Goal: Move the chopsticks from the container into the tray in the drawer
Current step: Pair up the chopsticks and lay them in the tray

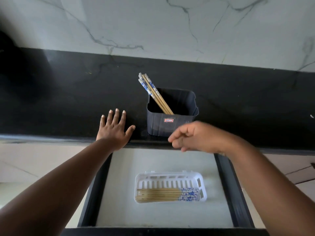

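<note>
The left hand [115, 129] is lying flat on the black desk [68, 99], fingers spread and grasping nothing, while the right hand [189, 137] is hovering, blurred and loosely curled, empty, just before the dark container [172, 124]. Some chopsticks [154, 92] are leaning inside the container; others [167, 195] are lying flat in the white tray [170, 178] in the open drawer [226, 184].

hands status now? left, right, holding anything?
Left hand: open, flat on the counter, holding nothing.
Right hand: blurred, fingers loosely curled, nothing visibly held.
</note>
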### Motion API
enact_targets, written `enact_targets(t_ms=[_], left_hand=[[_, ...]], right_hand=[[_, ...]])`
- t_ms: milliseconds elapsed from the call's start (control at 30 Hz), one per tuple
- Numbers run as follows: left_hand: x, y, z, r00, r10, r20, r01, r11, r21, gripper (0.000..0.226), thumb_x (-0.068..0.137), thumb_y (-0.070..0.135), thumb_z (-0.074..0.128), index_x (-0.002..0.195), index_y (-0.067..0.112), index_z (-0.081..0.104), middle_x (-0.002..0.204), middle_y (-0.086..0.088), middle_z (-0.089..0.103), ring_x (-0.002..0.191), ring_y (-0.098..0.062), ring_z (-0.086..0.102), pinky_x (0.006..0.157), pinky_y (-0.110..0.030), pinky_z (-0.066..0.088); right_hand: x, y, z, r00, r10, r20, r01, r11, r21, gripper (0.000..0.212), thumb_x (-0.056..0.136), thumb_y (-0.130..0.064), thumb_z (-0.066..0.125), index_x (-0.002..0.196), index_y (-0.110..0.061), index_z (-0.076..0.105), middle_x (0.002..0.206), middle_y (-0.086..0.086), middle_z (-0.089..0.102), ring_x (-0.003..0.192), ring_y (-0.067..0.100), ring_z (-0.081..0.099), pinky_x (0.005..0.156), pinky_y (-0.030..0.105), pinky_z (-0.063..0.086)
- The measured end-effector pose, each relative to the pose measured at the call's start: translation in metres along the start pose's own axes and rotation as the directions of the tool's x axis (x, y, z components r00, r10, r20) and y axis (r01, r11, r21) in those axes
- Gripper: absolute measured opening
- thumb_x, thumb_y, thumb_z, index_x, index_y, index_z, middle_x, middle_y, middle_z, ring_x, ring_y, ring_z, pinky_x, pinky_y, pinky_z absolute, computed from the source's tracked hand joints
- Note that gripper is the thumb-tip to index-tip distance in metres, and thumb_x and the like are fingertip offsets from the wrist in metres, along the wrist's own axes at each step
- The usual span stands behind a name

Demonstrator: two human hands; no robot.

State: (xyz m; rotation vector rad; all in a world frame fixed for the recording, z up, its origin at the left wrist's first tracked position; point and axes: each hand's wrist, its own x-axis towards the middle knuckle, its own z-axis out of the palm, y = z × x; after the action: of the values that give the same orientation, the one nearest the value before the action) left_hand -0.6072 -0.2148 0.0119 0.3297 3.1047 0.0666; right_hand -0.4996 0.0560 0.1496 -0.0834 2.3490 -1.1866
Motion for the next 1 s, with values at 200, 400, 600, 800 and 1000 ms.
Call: enact_targets(t_ms=[200,400,600,800,1000], left_hand=[[0.002,0.001,0.0,0.999,0.039,-0.007,-0.039,0.999,0.023,0.077,0.094,0.063,0.01,0.154,0.015,0.0,0.163,-0.007,-0.004,0.148,-0.023,-0.009,0.118,-0.043,-0.008],[0.004,-0.002,0.003,0.999,0.032,-0.012,-0.033,0.999,-0.01,0.078,0.093,0.066,0.012,0.154,0.019,0.001,0.163,-0.005,-0.004,0.149,-0.022,-0.008,0.119,-0.041,-0.003],[0.003,-0.004,0.006,0.999,0.035,-0.025,-0.035,0.999,-0.014,0.079,0.091,0.068,0.008,0.154,0.021,-0.004,0.162,-0.003,-0.008,0.148,-0.021,-0.012,0.119,-0.04,-0.005],[0.001,-0.006,0.007,0.998,0.043,-0.044,-0.043,0.999,-0.016,0.08,0.089,0.069,0.004,0.153,0.022,-0.006,0.161,-0.002,-0.012,0.147,-0.019,-0.015,0.119,-0.038,-0.008],[0.002,-0.005,0.007,0.998,0.042,-0.053,-0.043,0.999,-0.027,0.079,0.09,0.069,0.006,0.153,0.022,-0.005,0.161,-0.001,-0.011,0.147,-0.018,-0.015,0.119,-0.038,-0.008]], right_hand=[[0.03,-0.047,-0.04,0.884,-0.117,-0.452,0.113,0.993,-0.037,0.003,0.085,-0.021,0.071,0.085,-0.024,0.073,0.081,0.001,0.073,0.066,0.008,0.068,0.068,0.032,0.057],[0.088,-0.042,-0.042,0.909,0.004,-0.418,-0.102,0.972,-0.212,0.007,0.083,-0.024,0.073,0.088,-0.019,0.073,0.093,0.001,0.072,0.082,0.016,0.065,0.069,0.027,0.048],[0.112,-0.037,-0.037,0.962,0.11,-0.25,-0.153,0.975,-0.159,0.016,0.088,-0.021,0.066,0.102,-0.013,0.07,0.098,0.009,0.071,0.09,0.021,0.066,0.07,0.029,0.046],[0.115,-0.032,-0.04,0.963,0.126,-0.24,-0.136,0.99,-0.024,0.015,0.086,-0.017,0.071,0.101,-0.015,0.07,0.096,0.002,0.072,0.087,0.014,0.067,0.067,0.025,0.051],[0.119,-0.03,-0.04,0.953,0.12,-0.277,-0.127,0.992,-0.006,0.018,0.082,-0.016,0.076,0.098,-0.01,0.068,0.095,0.007,0.074,0.088,0.021,0.071,0.085,0.041,0.057]])
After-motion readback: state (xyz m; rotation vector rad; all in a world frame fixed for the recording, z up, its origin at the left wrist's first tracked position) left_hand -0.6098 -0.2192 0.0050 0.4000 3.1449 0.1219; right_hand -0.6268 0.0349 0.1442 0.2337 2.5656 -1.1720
